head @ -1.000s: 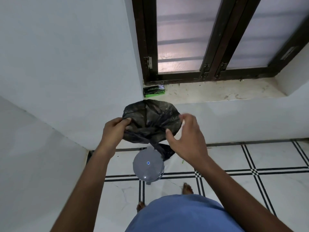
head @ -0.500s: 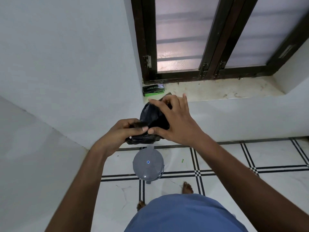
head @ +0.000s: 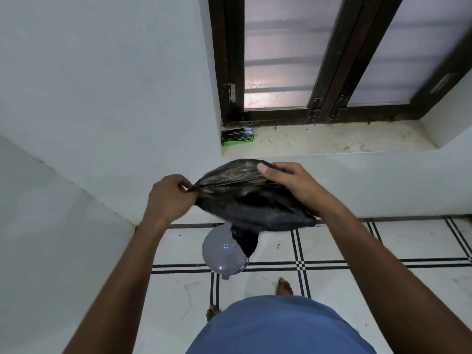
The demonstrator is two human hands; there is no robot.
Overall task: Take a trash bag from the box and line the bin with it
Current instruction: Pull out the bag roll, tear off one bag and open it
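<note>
While both hands pinch the black bag (head: 252, 200) | left hand (head: 169, 198), right hand (head: 293, 182) gripping its rim | grey bin (head: 221, 254) below on tiled floor (head: 357, 251) | box (head: 237, 136) on windowsill (head: 332, 139)

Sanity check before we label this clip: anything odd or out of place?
Only small things: a green scrap lies on the floor right of the bin, and the window sill looks stained. The bin's lid is shut, with the bag held above by both hands.
</note>
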